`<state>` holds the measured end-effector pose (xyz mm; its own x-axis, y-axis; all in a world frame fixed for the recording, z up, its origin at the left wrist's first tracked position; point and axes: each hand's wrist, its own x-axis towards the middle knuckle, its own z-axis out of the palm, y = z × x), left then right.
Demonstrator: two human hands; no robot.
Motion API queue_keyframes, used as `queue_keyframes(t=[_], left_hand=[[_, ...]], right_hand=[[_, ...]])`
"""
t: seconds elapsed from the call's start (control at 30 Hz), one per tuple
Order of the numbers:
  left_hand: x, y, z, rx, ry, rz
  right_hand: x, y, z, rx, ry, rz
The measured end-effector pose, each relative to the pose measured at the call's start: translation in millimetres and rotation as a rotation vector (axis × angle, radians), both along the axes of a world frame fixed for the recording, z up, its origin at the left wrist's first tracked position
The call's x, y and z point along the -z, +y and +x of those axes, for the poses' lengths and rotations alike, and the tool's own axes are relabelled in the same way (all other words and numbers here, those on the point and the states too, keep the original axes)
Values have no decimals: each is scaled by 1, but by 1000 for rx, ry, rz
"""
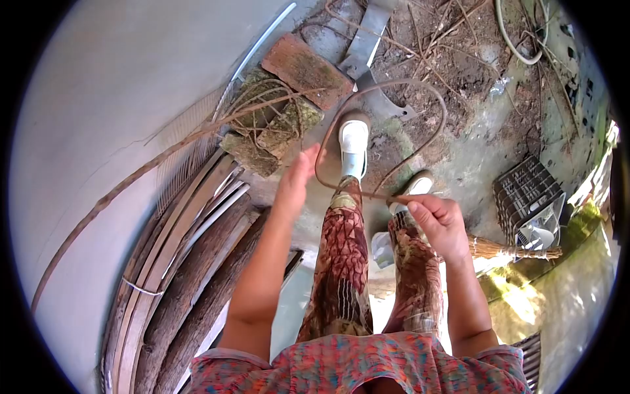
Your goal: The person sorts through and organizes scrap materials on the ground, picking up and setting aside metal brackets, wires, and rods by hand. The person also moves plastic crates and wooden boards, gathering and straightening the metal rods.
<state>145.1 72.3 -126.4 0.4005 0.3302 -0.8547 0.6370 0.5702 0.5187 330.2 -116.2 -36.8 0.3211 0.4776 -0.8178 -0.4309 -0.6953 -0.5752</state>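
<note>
My right hand [440, 223] is closed in a pinch around the end of a thin brown vine [444, 118], which is bent into a wide loop in front of my legs. My left hand [298, 174] is slightly blurred, its fingers stretched out and its fingertips right at the loop's left side. Below the loop show my two pale shoes [355, 139] on the ground.
Bricks [307, 69] and tangled stems lie by the wall at the left. A long brown stem [125, 185] leans there above wooden planks [167, 259]. Dirt with loose twigs and a flat metal piece [369, 39] lie ahead. A dark crate [530, 190] and a twig broom [512, 249] are at the right.
</note>
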Motion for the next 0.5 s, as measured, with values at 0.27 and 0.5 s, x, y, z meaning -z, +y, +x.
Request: queue_keyframes(t=[0.27, 0.5], left_hand=[[-61, 10, 13, -270, 15, 60], [-59, 37, -69, -502, 206, 410]], right_hand=[[-38, 23, 8, -383, -209, 343], [26, 44, -64, -570, -194, 636]])
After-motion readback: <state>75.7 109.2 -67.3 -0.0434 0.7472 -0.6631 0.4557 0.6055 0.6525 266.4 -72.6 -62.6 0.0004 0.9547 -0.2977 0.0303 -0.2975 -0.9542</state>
